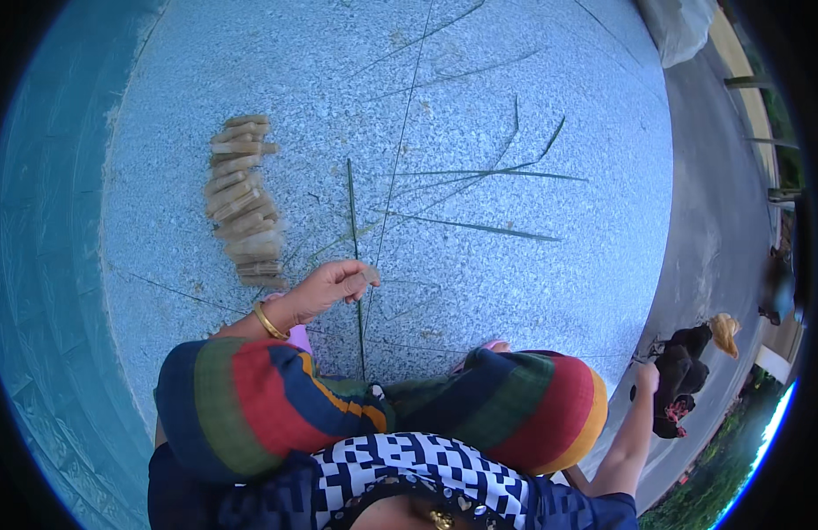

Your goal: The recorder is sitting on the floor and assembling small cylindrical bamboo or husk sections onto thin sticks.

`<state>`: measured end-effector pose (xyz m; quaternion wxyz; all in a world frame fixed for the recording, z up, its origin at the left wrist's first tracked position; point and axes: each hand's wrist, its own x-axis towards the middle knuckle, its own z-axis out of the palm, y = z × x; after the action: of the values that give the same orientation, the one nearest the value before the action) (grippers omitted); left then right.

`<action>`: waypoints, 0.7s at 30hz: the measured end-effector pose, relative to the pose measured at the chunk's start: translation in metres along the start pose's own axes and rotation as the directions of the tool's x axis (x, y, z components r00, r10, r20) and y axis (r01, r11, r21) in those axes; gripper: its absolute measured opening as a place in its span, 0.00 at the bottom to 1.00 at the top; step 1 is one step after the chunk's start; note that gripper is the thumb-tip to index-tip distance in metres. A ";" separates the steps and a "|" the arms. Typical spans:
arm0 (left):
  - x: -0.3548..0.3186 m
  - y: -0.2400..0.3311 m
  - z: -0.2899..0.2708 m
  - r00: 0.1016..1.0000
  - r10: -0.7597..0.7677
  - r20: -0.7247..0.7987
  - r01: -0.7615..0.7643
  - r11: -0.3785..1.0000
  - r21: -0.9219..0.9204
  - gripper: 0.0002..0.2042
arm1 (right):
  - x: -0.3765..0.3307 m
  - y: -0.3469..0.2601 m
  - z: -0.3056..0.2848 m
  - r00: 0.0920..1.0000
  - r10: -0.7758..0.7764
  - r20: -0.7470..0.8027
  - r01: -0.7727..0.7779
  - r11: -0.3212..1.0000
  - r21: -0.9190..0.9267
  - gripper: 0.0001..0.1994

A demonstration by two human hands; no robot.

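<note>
My left hand (336, 287), with a gold bangle on its wrist, is in front of my knees. Its fingers are closed in a pinch around something small and tan at the fingertips, too small to name. A long narrow green leaf blade (352, 199) runs behind this hand; I cannot tell whether the fingers touch it. To the left lies a row of stacked tan finger-shaped pieces (241, 199). My right hand (646, 378) is stretched far out to the right, its fingers curled closed; what they hold, if anything, is hidden.
Several more green leaf blades (488, 228) lie scattered on the pale speckled floor (515, 300). Teal sheeting (46, 221) borders it at left. Dark chickens (678, 375) and a tan one (725, 334) are on the grey pavement (718, 238) at right. A whitish bag (681, 31) is at the far right.
</note>
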<state>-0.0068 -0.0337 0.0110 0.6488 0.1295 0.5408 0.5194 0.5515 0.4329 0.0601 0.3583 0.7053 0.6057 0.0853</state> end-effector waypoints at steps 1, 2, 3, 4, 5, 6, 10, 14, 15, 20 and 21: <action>0.006 -0.008 -0.002 0.999 0.000 0.041 0.000 1.000 0.000 0.15 | -0.008 -0.038 0.008 1.000 -0.017 0.006 0.017 0.997 0.078 0.18; 0.007 -0.010 -0.005 0.997 0.000 0.076 0.000 1.000 -0.005 0.14 | -0.016 -0.073 0.007 0.883 -0.469 -0.031 0.465 0.880 -0.095 0.17; 0.008 -0.011 -0.005 0.997 -0.006 0.071 0.006 1.000 -0.002 0.14 | -0.030 -0.110 0.011 0.857 -0.448 -0.256 0.505 0.830 0.237 0.17; 0.009 -0.012 -0.004 0.998 0.036 0.057 -0.037 0.999 0.011 0.15 | -0.056 -0.159 -0.007 0.750 -0.575 -0.329 0.661 0.630 0.408 0.14; 0.011 -0.010 -0.002 0.996 0.076 0.046 -0.078 0.997 0.027 0.16 | -0.083 -0.203 -0.027 0.660 -0.675 -0.330 0.731 0.476 0.490 0.11; 0.010 -0.008 -0.001 0.997 0.062 0.033 -0.063 0.998 0.028 0.16 | -0.117 -0.248 -0.046 0.535 -0.772 -0.344 0.707 0.187 0.682 0.10; 0.008 0.006 0.004 0.983 0.182 -0.023 -0.180 0.981 0.076 0.17 | -0.244 -0.339 -0.112 0.036 -0.975 -0.218 0.253 -0.202 0.946 0.12; 0.008 0.014 0.007 0.963 0.270 -0.013 -0.259 0.935 0.241 0.16 | -0.307 -0.356 -0.140 -0.167 -0.958 -0.231 0.342 -0.276 0.898 0.11; 0.005 0.018 0.009 0.953 0.302 -0.028 -0.279 0.908 0.313 0.16 | -0.316 -0.358 -0.144 -0.199 -0.951 -0.235 0.384 -0.297 0.874 0.10; -0.001 0.018 0.014 0.873 0.479 -0.089 -0.387 0.793 0.471 0.14 | -0.337 -0.362 -0.147 -0.297 -0.935 -0.194 0.587 -0.339 0.735 0.10; -0.003 0.018 0.014 0.874 0.476 -0.100 -0.381 0.797 0.469 0.14 | -0.340 -0.361 -0.149 -0.308 -0.932 -0.190 0.652 -0.352 0.671 0.09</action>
<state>-0.0040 -0.0225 0.0310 0.4064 0.3343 0.6651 0.5299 0.0971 0.1852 0.0554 0.1962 0.0188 0.7917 -0.5782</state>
